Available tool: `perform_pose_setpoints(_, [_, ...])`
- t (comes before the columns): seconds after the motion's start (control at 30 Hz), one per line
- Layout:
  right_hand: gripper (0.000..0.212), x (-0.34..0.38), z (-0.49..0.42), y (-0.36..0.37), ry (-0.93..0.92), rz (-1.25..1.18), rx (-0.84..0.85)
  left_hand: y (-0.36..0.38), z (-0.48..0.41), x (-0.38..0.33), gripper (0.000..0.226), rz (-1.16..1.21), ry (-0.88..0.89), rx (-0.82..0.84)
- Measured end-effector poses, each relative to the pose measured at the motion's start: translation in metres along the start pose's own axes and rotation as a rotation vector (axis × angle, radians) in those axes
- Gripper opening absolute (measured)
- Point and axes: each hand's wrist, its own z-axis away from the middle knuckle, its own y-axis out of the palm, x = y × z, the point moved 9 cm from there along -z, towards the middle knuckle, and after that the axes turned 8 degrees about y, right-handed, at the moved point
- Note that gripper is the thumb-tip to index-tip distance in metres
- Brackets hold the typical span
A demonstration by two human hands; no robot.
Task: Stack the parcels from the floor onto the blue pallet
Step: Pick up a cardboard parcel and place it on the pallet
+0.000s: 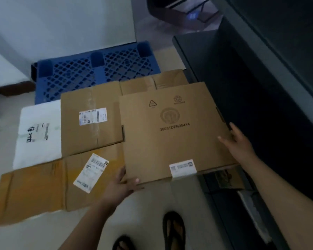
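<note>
Fronting blue pallet [98,70]: perhaps four parcels [91,127].

On my feed the pallet [98,73] is solid blue with a diamond lattice of holes. The big carton [175,141] is kraft brown with darker brown printed symbols and a code, plus a white label, and the smaller carton [90,130] is the same brown with a white label. The soft parcel [39,141] is white with black handwriting, the flat box [40,190] mustard yellow with a white barcode label.
</note>
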Motion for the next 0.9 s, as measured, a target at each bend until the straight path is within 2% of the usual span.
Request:
perform_pose_setpoints(0.07, [0.076, -0.007, -0.016, 0.003, 0.021, 0.071, -0.045, 0.006, -0.011, 0.002, 0.081, -0.062, -0.023, -0.051])
perform_pose_setpoints(0.17, [0.068, -0.035, -0.023, 0.004, 0.093, 0.096, -0.191, 0.003, -0.018, 0.017, 0.084, 0.017, -0.103, -0.196])
perform_pose_setpoints(0.3, [0.088, -0.075, -0.02, 0.003, 0.323, -0.098, -0.339, 0.031, -0.02, 0.035, 0.077, 0.159, -0.152, -0.103])
perform_pose_setpoints(0.37, [0.094, -0.087, -0.021, 0.008, 0.401, -0.266, -0.327, 0.038, -0.024, 0.037, 0.065, 0.185, -0.133, -0.095])
perform_pose_setpoints(0.47, [0.08, -0.09, -0.029, 0.018, 0.429, -0.534, -0.243, 0.04, -0.031, 0.037, 0.064, 0.204, -0.143, -0.112])
perform_pose_setpoints(0.53, [0.074, -0.087, -0.037, 0.019, 0.419, -0.569, -0.218, 0.039, -0.036, 0.034, 0.062, 0.205, -0.14, -0.111])
perform_pose_setpoints(0.7, [0.077, -0.082, -0.052, 0.017, 0.413, -0.584, -0.16, 0.037, -0.051, 0.026, 0.06, 0.2, -0.168, -0.111])
perform_pose_setpoints(0.9, [0.068, -0.087, -0.055, 0.013, 0.438, -0.603, -0.076, 0.038, -0.052, 0.024, 0.06, 0.151, -0.167, -0.097])
